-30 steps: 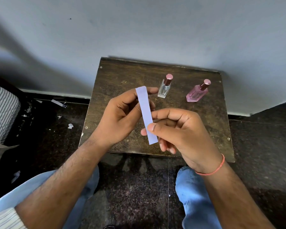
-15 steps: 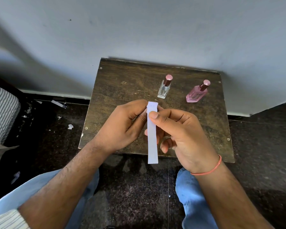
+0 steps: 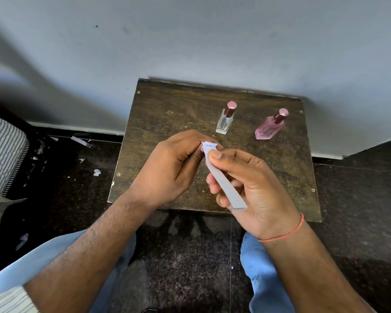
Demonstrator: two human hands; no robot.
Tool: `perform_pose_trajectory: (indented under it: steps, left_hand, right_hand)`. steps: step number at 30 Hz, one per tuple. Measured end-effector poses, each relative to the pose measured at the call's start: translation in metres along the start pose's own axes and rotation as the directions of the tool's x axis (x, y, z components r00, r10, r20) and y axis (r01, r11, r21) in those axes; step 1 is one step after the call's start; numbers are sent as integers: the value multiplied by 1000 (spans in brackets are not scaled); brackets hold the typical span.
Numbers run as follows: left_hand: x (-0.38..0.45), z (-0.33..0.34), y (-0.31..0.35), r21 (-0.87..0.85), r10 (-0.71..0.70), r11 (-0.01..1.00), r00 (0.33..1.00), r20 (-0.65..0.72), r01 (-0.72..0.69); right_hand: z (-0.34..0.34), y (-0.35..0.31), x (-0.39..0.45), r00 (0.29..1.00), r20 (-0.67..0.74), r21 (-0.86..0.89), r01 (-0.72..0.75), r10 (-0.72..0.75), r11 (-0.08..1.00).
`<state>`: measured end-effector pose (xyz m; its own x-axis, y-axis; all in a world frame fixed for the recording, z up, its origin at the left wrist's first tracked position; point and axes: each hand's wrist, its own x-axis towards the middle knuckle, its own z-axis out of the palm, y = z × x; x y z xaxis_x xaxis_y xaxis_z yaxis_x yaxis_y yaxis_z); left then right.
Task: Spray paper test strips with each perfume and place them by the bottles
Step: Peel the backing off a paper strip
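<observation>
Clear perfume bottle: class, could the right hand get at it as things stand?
Probably not yet. The path to the clear perfume bottle looks open, but the right hand has its grip on the paper strip, shared with the left hand.

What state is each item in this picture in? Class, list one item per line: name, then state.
Paper strip: held by both hands, top end bent over.
Left hand: pinching the strip's top end.
Right hand: gripping the strip, thumb on it.
Clear bottle: upright, capped, on the stool.
Pink bottle: upright, capped, on the stool.
Stool: no strips on it yet.
</observation>
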<state>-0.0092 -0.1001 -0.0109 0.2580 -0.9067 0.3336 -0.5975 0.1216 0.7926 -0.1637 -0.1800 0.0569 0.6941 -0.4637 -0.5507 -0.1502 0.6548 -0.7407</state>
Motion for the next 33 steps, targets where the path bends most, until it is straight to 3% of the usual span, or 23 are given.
perform_pose_trajectory:
  steps: [12,15,19,25,33]
  left_hand:
    - [-1,2,5,57,-3,998,999,-36,5]
    - [1,-3,0,61,-157,985,985,-73,162]
    - [4,-20,-8,-70,-347,938,931,-111,341]
    - [5,-16,-8,-226,-422,874,902,85,430]
    - [-5,-3,-15,46,-530,848,846,54,528]
  right_hand:
    - [4,0,1,1000,16,93,16,-18,996]
    - [3,1,-5,997,68,113,25,-33,993]
    - [5,2,-13,982,168,61,79,-89,995]
    - [-4,0,-8,986,70,-85,155,-149,984]
    - [-36,-2,3,922,-93,-237,347,-376,908]
